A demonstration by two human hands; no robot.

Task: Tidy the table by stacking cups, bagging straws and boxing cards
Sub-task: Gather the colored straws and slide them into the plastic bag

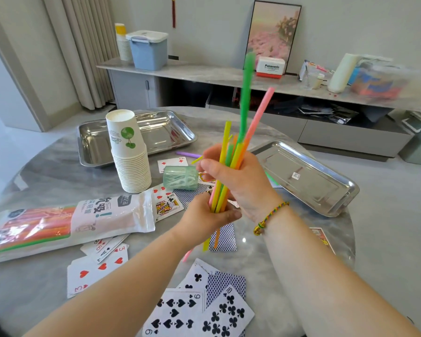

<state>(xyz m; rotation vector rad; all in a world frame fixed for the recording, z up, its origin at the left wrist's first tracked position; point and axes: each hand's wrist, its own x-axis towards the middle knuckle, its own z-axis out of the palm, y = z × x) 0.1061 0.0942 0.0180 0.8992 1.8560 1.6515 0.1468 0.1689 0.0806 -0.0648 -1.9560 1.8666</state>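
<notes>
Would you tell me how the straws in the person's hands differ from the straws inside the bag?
The held straws stand roughly upright; the bagged straws lie flat inside the bag on the table. The held straws are loose, with uneven ends, gripped by the left hand and right hand; the bagged straws are packed side by side. Both are brightly coloured.

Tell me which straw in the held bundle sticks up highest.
The green straw: its tip rises above the pink straw beside it and the shorter yellow ones.
</notes>
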